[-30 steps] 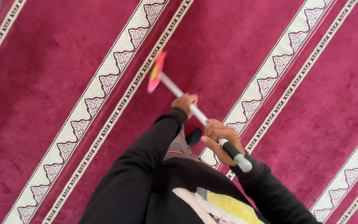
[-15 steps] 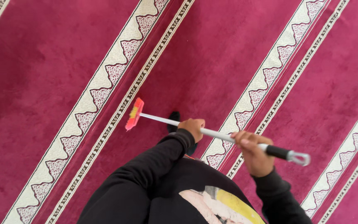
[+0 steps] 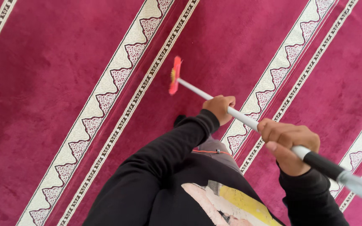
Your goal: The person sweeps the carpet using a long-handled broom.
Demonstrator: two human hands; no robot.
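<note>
on the left, the deep magenta carpet with cream patterned stripes point(image 3: 42, 104) is showing one full stripe, with three more at the right. the pink-headed broom with a long white pole and black end point(image 3: 197, 93) is now angling up and forward again; half a second ago its head was lying lower and further left, so a sweeping stroke is going on. the left hand point(image 3: 219, 108) is clamping the pole midway; the right hand point(image 3: 288, 144) is gripping it by the black end. one broom, two hands.

Black long-sleeve top point(image 3: 156, 180) w/ yellow-and-cream print on front, grey trousers point(image 3: 214, 148), dark shoe point(image 3: 180, 121).
</note>
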